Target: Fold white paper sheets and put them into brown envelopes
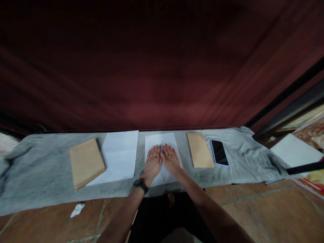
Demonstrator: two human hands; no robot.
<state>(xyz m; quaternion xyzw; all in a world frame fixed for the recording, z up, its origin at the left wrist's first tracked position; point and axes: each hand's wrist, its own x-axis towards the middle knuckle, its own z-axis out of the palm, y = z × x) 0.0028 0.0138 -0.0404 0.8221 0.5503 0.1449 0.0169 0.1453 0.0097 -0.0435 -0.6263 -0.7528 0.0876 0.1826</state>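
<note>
Both my hands lie flat, side by side, on a white sheet of paper (pixel 162 139) in the middle of a grey cloth (pixel 45 182). My left hand (pixel 153 161) has its fingers stretched out and holds nothing; a black band sits on its wrist. My right hand (pixel 171 159) is also spread flat, palm down, touching the left hand at the thumbs. To the left lies a stack of white paper (pixel 117 157), and beyond it a pile of brown envelopes (pixel 85 162). A single brown envelope (pixel 199 150) lies to the right.
A dark phone (pixel 219 152) lies face up right of the brown envelope. A dark red curtain (pixel 162 67) hangs behind the cloth. The floor has brown tiles with a white paper scrap (pixel 77 210). A white board (pixel 296 152) and a dark bar (pixel 305 167) stand at right.
</note>
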